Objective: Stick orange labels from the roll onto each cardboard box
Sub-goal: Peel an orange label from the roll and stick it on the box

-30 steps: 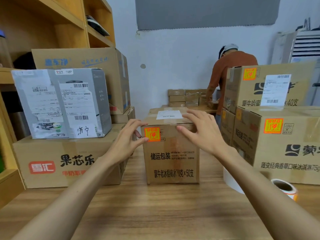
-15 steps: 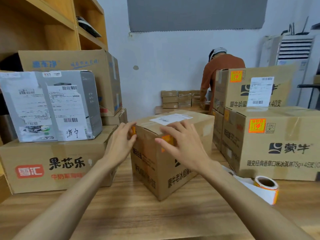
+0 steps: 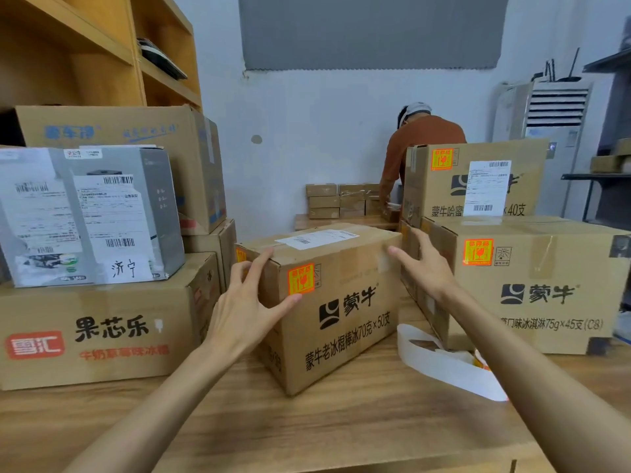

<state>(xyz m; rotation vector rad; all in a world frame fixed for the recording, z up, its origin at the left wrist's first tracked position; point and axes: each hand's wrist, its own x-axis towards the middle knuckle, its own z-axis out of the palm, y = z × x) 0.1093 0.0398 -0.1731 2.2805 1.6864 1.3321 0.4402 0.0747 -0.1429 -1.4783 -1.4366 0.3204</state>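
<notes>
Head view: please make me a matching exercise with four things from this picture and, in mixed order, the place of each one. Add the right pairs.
Things
1. middle box
2. grey box
3. white label strip
4. person in a brown top

Places
A. on top of the large carton at the left
B. behind the right stack
C. on the table, between the left hand and the right hand
D. on the table, at the near corner of the right stack

Pairs: 1-C, 2-A, 3-D, 4-B
</notes>
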